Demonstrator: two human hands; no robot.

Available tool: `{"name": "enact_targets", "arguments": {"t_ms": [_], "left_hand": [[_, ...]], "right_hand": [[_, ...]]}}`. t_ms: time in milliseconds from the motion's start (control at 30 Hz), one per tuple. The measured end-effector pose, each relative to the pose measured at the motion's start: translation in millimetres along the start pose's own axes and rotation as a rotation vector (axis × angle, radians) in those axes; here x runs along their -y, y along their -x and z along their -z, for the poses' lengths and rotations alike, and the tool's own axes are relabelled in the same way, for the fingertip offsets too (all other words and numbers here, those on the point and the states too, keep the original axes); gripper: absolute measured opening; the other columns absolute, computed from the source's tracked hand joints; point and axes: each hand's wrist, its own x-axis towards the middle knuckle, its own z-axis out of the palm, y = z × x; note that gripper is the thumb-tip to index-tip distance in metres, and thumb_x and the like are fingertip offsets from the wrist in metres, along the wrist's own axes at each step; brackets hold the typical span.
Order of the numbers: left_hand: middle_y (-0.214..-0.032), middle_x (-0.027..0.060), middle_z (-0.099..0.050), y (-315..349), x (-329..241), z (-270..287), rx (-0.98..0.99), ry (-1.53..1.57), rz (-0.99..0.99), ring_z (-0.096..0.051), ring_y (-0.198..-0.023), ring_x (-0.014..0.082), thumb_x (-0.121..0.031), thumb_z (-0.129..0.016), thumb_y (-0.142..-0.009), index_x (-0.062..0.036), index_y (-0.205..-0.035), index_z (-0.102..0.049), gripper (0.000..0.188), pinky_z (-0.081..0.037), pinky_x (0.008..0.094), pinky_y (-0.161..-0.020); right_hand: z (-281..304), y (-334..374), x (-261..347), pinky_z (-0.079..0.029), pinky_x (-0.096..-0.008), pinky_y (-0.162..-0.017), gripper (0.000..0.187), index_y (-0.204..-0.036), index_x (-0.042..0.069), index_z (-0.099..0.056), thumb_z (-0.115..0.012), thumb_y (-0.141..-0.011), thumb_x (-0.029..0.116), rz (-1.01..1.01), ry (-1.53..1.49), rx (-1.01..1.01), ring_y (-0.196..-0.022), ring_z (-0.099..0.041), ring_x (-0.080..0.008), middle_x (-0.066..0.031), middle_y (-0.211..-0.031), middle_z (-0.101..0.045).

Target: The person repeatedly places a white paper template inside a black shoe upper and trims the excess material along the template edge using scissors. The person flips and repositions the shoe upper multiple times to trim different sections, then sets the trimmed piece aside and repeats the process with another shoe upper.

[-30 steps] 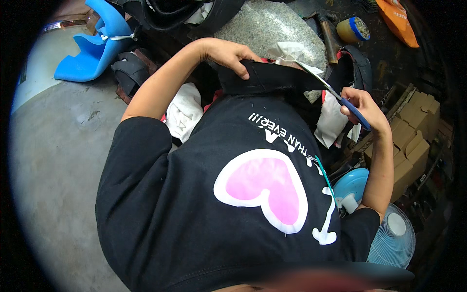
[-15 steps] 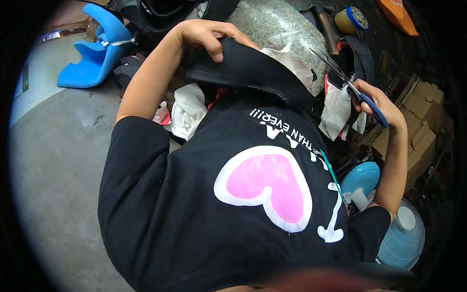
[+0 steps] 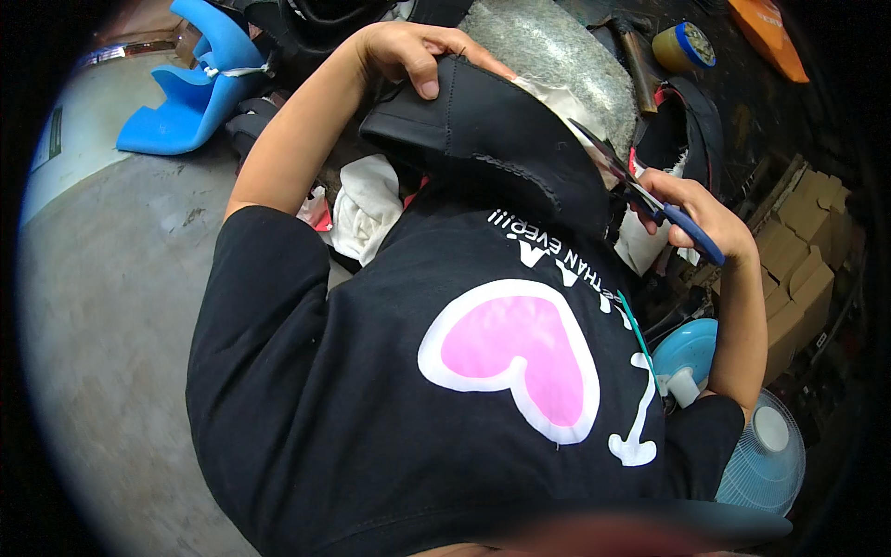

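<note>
My left hand (image 3: 408, 58) grips the upper left edge of a black stitched leather piece (image 3: 501, 130), thumb on its near face. The piece is curved, with a seam running across it, and is held up in front of my shirt. White lining (image 3: 566, 104) shows along its far edge. In my right hand (image 3: 691, 206) is a pair of scissors (image 3: 698, 239) with blue handles. Its blades lie slightly parted against the lining at the right end of the piece. Whether they are cutting into it, I cannot tell.
Behind the leather piece lies a speckled grey stone slab (image 3: 548, 46). A yellow tub (image 3: 676, 51) and another black piece with red edging (image 3: 701, 121) sit to the right. Cardboard boxes (image 3: 794, 278) and a blue fan (image 3: 766, 464) stand nearby. Blue foam (image 3: 200, 111) is at far left.
The scissors have moved left and down, from above the scraps to the lining's edge. The leather piece has tilted, so more of its stitched face shows. My left hand keeps its grip.
</note>
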Motion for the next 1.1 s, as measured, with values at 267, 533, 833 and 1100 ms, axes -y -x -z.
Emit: {"name": "enact_targets", "arguments": {"t_ms": [267,533,833,1100], "left_hand": [[-0.130,0.0296,-0.054,-1.3,5.5,8.0,0.160,0.098,-0.193,-0.061,-0.113,0.0352,-0.007,-0.069,-0.046,0.0132,-0.125,-0.056,0.083,-0.043,0.0368,-0.103],[-0.124,0.0284,-0.059,-17.1,7.4,3.8,0.239,-0.037,-0.321,-0.061,-0.112,0.0329,-0.012,-0.067,-0.042,0.0133,-0.125,-0.056,0.087,-0.043,0.0332,-0.103],[-0.129,0.0316,-0.054,-4.9,-0.9,6.8,0.136,-0.004,-0.180,-0.058,-0.118,0.0379,-0.007,-0.073,-0.046,0.0147,-0.121,-0.058,0.079,-0.040,0.0409,-0.106],[-0.127,0.0328,-0.056,-14.8,-3.0,1.7,0.227,0.013,-0.192,-0.058,-0.117,0.0390,-0.010,-0.075,-0.049,0.0146,-0.121,-0.058,0.078,-0.038,0.0404,-0.107]], "right_hand": [[-9.3,4.1,3.4,-0.044,-0.0287,-0.073,0.054,-0.105,0.002,-0.055,-0.061,-0.079,0.049,-0.048,0.047,-0.097,-0.078,-0.054,-0.0145,-0.0059,-0.084,-0.055],[-0.9,-2.8,-14.0,-0.044,-0.0247,-0.069,0.081,-0.111,-0.001,-0.056,-0.063,-0.076,0.072,0.042,-0.224,0.039,-0.074,-0.053,-0.0109,-0.0038,-0.086,-0.055],[19.2,5.0,1.9,-0.043,-0.0226,-0.066,0.085,-0.104,0.001,-0.059,-0.068,-0.067,0.077,-0.027,-0.150,0.055,-0.072,-0.053,-0.0080,-0.0010,-0.086,-0.053],[20.4,-3.7,2.0,-0.042,-0.0221,-0.064,0.085,-0.100,0.000,-0.059,-0.070,-0.064,0.077,0.014,-0.160,0.081,-0.070,-0.052,-0.0074,-0.0004,-0.084,-0.053]]}}
